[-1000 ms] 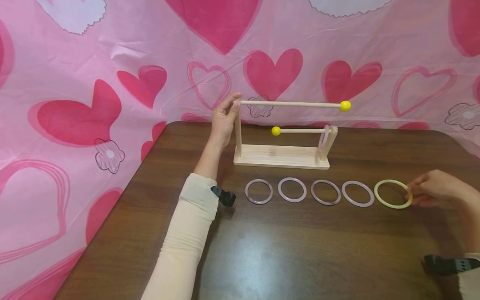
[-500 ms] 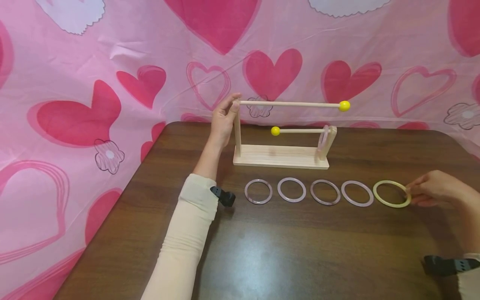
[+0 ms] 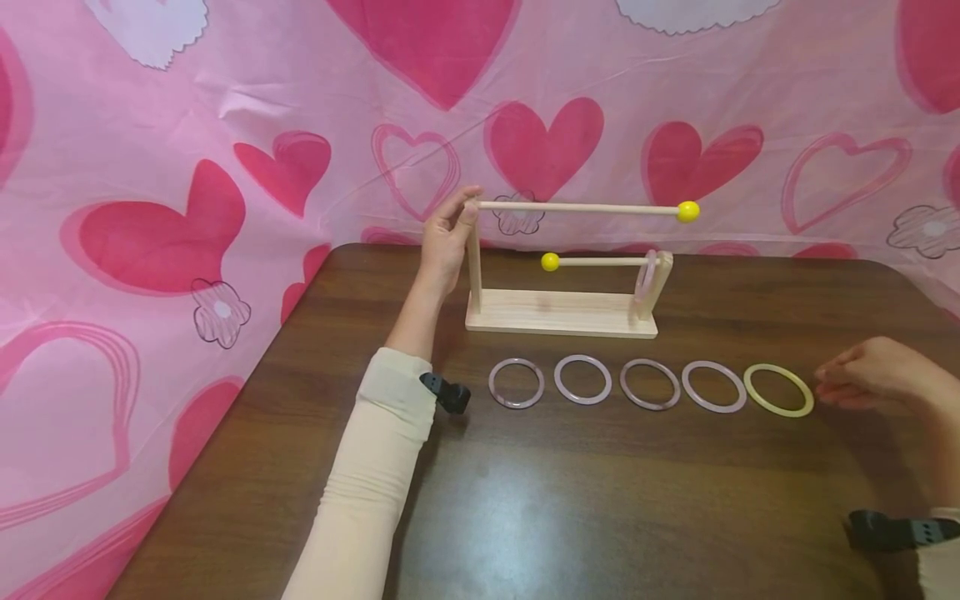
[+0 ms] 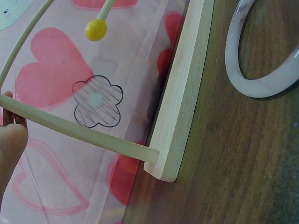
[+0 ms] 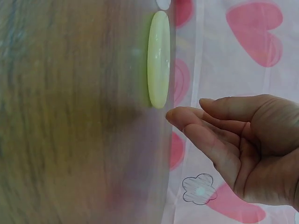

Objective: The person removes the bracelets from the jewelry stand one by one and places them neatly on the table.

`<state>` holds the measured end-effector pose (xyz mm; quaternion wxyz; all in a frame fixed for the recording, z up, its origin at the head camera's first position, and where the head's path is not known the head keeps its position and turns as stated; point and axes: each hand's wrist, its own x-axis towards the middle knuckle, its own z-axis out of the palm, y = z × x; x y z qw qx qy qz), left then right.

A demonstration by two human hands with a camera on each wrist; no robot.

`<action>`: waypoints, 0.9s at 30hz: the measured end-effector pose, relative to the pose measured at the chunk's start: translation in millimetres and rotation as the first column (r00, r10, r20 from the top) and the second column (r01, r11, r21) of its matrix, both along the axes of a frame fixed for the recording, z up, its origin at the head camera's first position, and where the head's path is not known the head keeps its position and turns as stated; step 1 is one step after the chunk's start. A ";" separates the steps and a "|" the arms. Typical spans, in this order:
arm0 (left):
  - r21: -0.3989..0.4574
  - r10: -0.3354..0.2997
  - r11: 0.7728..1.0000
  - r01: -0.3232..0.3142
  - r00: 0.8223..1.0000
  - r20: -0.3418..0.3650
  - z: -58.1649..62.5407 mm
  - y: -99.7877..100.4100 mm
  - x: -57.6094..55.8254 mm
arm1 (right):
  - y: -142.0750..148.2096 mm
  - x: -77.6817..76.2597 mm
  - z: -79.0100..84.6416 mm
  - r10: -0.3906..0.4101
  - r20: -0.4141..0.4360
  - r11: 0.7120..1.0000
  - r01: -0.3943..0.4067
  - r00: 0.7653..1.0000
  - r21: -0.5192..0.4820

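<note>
My left hand [image 3: 446, 237] grips the top of the left post of a wooden stand [image 3: 558, 312], its thumb on the near side. Two rods with yellow ball ends cross above the stand's base, and a pale purple ring [image 3: 647, 279] hangs on the lower rod beside the right post. On the table a yellow ring [image 3: 783, 414] lies flat at the right end of a row. Just right of it hovers my right hand [image 3: 877, 373], fingers loosely bent and holding nothing. In the right wrist view a small gap separates its fingertips from the yellow ring [image 5: 159, 60].
Several purplish rings, among them a marbled ring [image 3: 516, 407] at the left end, lie in line in front of the stand on the brown table [image 3: 600, 500]. A pink heart-print cloth [image 3: 337, 83] hangs behind the table and along its left side.
The right hand has let go of the yellow ring, which now lies flat and slightly further left, and has drawn a little away. The left hand stays on the post.
</note>
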<state>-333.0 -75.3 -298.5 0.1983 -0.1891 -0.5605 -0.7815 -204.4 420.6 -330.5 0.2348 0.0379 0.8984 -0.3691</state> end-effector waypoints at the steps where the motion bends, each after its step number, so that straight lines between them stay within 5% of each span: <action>1: 0.000 -0.002 1.000 0.002 1.000 0.001 0.2 0.0 0.2 | -0.8 -0.2 0.6 -0.007 -0.002 1.000 0.007 1.000 -0.005; 10: 0.009 -0.006 1.000 0.006 1.000 0.001 -0.1 -0.3 0.3 | -17.1 1.6 4.0 -0.048 -0.178 0.997 0.038 0.983 -0.060; 14: 0.005 -0.003 1.000 0.003 1.000 0.001 -0.1 0.0 0.0 | -28.8 -2.8 9.1 0.026 -0.298 0.995 0.003 0.954 0.098; 18: 0.005 -0.004 1.000 0.004 1.000 -0.003 0.0 0.2 0.0 | -42.7 -10.5 19.7 0.126 -0.375 0.949 -0.002 0.919 0.316; 24: 0.006 -0.006 1.000 0.006 1.000 -0.001 -0.2 -0.1 0.3 | -62.9 -15.3 25.3 0.006 -0.409 0.996 0.032 0.912 0.085; 27: 0.005 -0.011 1.000 0.011 1.000 0.005 0.0 -0.2 0.5 | -69.9 -18.1 26.7 -0.069 -0.415 0.997 0.053 0.907 -0.048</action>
